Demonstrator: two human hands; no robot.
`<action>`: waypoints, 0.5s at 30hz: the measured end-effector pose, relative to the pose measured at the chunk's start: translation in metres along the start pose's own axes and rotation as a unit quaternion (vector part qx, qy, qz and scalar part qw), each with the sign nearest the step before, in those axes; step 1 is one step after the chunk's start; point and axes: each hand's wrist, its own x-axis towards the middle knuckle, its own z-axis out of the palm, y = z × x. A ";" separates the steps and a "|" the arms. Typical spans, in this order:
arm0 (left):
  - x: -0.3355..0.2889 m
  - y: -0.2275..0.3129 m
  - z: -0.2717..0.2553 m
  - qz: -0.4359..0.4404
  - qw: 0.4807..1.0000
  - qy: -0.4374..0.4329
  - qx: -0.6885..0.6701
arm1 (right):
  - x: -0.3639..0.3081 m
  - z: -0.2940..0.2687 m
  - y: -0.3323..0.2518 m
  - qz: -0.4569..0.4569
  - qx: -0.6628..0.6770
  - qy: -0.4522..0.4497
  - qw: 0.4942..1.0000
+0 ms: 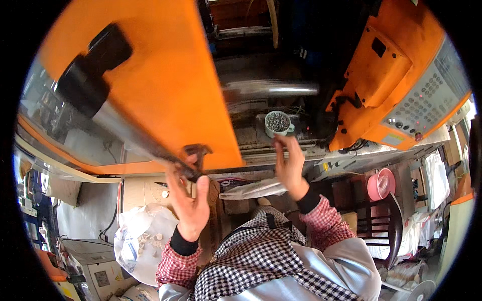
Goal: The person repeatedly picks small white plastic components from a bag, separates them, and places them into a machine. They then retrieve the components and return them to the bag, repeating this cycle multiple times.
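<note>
My left hand [191,203] is at the lower edge of an orange machine door [170,65]. Its fingers reach up against a dark door handle [197,156], with the thumb held apart, and they do not wrap round it. Just in front of a pale green cup [277,131] is my right hand [292,168]. Its fingers are drawn together and a little blurred; whatever they may hold is too small to make out. Small shiny metal parts [277,121] fill the cup, which stands upright on the machine's ledge.
An orange control panel [414,100] with buttons juts out on the right. Below it are a pink bucket [381,184] and a dark wooden chair [394,231]. At lower left, a white bag [143,251] with pale round pieces lies by cardboard [145,193].
</note>
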 end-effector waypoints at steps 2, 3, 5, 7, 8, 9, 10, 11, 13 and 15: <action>0.005 0.001 -0.002 -0.057 0.997 0.023 -0.046 | 0.016 0.001 0.072 0.036 -0.100 -0.075 0.991; 0.005 -0.003 -0.002 -0.043 0.997 0.050 -0.032 | 0.023 0.002 0.103 0.023 -0.141 -0.111 0.984; 0.010 -0.002 -0.002 -0.016 0.996 0.090 0.000 | 0.039 0.009 0.142 -0.013 -0.235 -0.177 0.956; 0.013 0.000 -0.005 -0.018 0.992 0.127 0.001 | 0.050 0.020 0.161 0.040 -0.293 -0.300 0.907; 0.012 -0.010 -0.011 -0.004 0.989 0.140 0.045 | 0.057 0.027 0.166 0.062 -0.319 -0.361 0.874; 0.013 -0.010 -0.012 -0.012 0.986 0.162 0.039 | 0.055 0.026 0.162 0.026 -0.340 -0.370 0.864; 0.013 -0.009 -0.012 -0.020 0.982 0.183 0.033 | 0.053 0.031 0.167 -0.091 -0.320 -0.315 0.889; 0.014 -0.010 -0.012 -0.025 0.979 0.194 0.047 | 0.054 0.032 0.169 -0.087 -0.284 -0.334 0.895; 0.018 -0.013 -0.012 -0.023 0.974 0.220 0.055 | 0.060 0.034 0.165 -0.073 -0.254 -0.366 0.893; 0.013 -0.023 -0.018 -0.027 0.974 0.215 0.061 | 0.062 0.033 0.165 -0.079 -0.237 -0.357 0.900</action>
